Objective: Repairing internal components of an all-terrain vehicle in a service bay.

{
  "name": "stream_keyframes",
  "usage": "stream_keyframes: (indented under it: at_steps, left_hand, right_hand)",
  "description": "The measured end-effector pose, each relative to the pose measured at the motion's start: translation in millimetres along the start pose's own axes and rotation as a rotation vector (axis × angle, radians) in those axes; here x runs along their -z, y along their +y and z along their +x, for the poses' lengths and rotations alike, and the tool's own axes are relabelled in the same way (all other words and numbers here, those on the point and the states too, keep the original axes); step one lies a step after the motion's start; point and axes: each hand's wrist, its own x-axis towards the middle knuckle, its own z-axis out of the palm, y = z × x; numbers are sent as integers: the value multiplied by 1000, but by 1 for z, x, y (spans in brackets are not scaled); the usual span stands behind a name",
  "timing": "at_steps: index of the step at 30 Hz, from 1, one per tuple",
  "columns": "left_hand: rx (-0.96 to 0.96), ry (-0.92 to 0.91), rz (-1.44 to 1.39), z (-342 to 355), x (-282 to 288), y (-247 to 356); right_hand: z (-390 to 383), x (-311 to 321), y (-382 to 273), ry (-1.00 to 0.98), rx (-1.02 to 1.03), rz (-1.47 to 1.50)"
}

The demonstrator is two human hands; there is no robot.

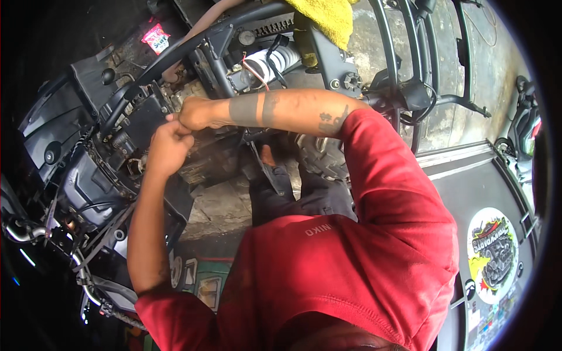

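Note:
My left hand [170, 146] and my right hand [196, 113] meet over the engine area of a partly stripped vehicle with a black tubular frame [155, 70]. Both hands are closed, knuckles up, with the fingertips close together. Whatever they grip is hidden by the fingers. Just beyond them lies a dark, boxy part [146, 114], with metal engine pieces [187, 92] beside my right hand. To the right of these, a shock absorber with a white coil spring [275, 63] sits in the frame, and a thin red wire hangs near it.
A yellow cloth [328, 20] drapes over the frame at the top. A pink packet [156, 39] lies at upper left. What looks like another person's forearm [213, 17] reaches in from above. Black tube bars [410, 41] stand at right; a knobby tire [322, 157] is near my legs.

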Motion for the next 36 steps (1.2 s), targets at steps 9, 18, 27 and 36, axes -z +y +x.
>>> stream_keyframes:
  at_steps: [9,18,27,36]
  left_hand:
    - [-47,122,-380,-20,20,-9]
    - [-14,159,-377,-20,32,-10]
    - [-127,196,-368,-20,23,-5]
    - [-39,153,-440,-22,25,10]
  right_hand:
    - [5,2,-5,-62,-165,154]
    - [1,4,-12,-89,-121,30]
    - [-2,13,1,-83,-107,72]
    - [-2,11,-14,-114,-170,24]
